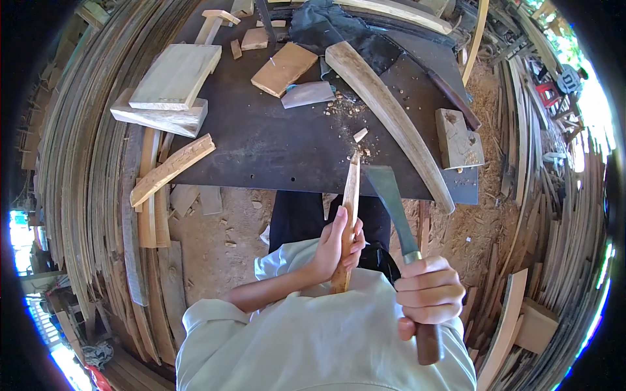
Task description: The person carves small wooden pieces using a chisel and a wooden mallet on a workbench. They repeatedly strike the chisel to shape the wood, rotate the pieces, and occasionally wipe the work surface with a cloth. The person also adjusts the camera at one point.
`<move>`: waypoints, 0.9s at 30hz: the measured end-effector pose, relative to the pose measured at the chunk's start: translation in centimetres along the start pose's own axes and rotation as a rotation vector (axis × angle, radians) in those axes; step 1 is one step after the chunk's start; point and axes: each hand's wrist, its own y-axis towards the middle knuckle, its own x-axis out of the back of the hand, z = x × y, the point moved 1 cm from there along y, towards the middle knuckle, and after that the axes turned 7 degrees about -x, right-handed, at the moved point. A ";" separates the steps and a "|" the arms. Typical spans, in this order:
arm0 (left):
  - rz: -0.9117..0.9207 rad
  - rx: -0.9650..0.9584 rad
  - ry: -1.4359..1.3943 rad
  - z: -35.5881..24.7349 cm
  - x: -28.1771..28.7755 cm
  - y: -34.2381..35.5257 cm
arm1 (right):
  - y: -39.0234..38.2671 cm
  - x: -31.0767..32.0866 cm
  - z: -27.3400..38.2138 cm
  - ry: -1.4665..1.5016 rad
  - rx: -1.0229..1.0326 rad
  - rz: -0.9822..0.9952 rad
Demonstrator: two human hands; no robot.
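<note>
My left hand (332,247) is closed around a pale, narrow wooden piece (349,190), held upright from my lap with its roughly pointed tip at the dark table (261,150). My right hand (428,293) grips the dark wooden handle of a long metal blade (386,195), whose broad end lies just right of the stick's tip. Small wood chips (360,135) are scattered around that tip. A long, slightly curved weathered timber (385,111) lies diagonally across the table's right part, its near end past the front edge.
Boards (175,75), a tan block (284,68), a holed block (459,138), a dark-handled tool (456,98) and dark cloth (326,29) lie on the table. A short rough piece (171,169) is at left. Stacked planks line both sides. Another person (566,85) is at upper right.
</note>
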 end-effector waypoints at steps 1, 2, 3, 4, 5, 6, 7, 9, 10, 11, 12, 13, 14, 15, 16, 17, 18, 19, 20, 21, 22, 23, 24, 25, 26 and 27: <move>-0.004 0.004 -0.002 0.1 -0.1 -0.1 | 0.1 -0.4 -0.3 -0.021 0.003 0.003; -0.009 0.008 -0.003 0.2 -0.1 -0.1 | 0.0 -0.7 -0.8 -0.014 0.005 0.017; -0.012 0.006 0.006 0.1 -0.3 -0.2 | -0.1 -1.0 -1.3 -0.007 0.007 0.030; -0.021 -0.003 0.014 0.0 -0.4 -0.3 | -0.5 -1.1 -1.8 0.008 0.012 0.046; -0.030 -0.011 0.022 0.0 -0.5 -0.3 | -0.9 -1.3 -2.1 0.016 -0.002 0.057; -0.042 -0.016 0.016 0.1 -0.5 -0.3 | -1.3 -1.3 -2.1 0.005 -0.005 0.068; -0.053 -0.019 0.005 0.1 -0.6 -0.4 | -1.6 -1.4 -1.9 -0.008 -0.013 0.082; -0.071 -0.019 -0.016 0.1 -0.7 -0.5 | -1.8 -1.7 -1.8 -0.028 -0.018 0.110; -0.076 -0.013 -0.026 0.3 -0.7 -0.6 | -1.9 -1.8 -1.8 -0.028 -0.015 0.120; -0.082 -0.007 -0.036 0.4 -0.8 -0.6 | -2.0 -1.8 -1.7 -0.027 -0.013 0.129; -0.083 -0.008 -0.044 0.4 -0.8 -0.6 | -2.1 -1.9 -1.8 -0.027 -0.011 0.139; -0.085 -0.008 -0.047 0.4 -0.8 -0.6 | -2.4 -1.9 -2.0 -0.023 0.004 0.153; -0.087 -0.007 -0.050 0.5 -0.9 -0.5 | -2.5 -1.9 -2.0 -0.042 -0.004 0.184; -0.119 -0.008 -0.028 0.4 -1.1 -0.5 | -2.4 -1.9 -1.9 -0.061 -0.013 0.216; -0.149 -0.008 -0.005 0.1 -1.4 -0.6 | -2.4 -2.1 -2.0 -0.073 -0.001 0.232; -0.178 -0.008 0.018 0.1 -1.5 -0.7 | -2.4 -2.2 -2.1 -0.083 0.010 0.250; -0.195 -0.023 0.038 0.2 -1.5 -0.7 | -2.8 -2.5 -2.5 -0.084 0.040 0.251; -0.211 -0.040 0.061 0.4 -1.5 -0.6 | -2.9 -2.7 -2.8 -0.086 0.075 0.252; -0.227 -0.057 0.084 0.6 -1.5 -0.6 | -2.9 -2.7 -2.8 -0.078 0.076 0.247; -0.226 -0.060 0.068 0.8 -1.5 -0.5 | -2.9 -2.7 -2.9 -0.070 0.077 0.243; -0.225 -0.067 0.055 0.8 -1.4 -0.5 | -2.9 -2.6 -2.9 -0.062 0.083 0.238; -0.224 -0.075 0.041 0.9 -1.4 -0.4 | -2.9 -2.5 -2.8 -0.055 0.089 0.248; -0.217 -0.069 0.050 0.8 -1.4 -0.5 | -2.9 -2.4 -2.6 -0.047 0.095 0.259; -0.210 -0.060 0.059 0.6 -1.4 -0.7 | -2.8 -2.3 -2.5 -0.040 0.097 0.269; -0.203 -0.051 0.067 0.5 -1.4 -0.8 | -2.7 -2.3 -2.6 -0.035 0.116 0.280; -0.218 -0.076 0.083 0.5 -1.4 -0.7 | -2.6 -2.3 -2.6 -0.031 0.135 0.291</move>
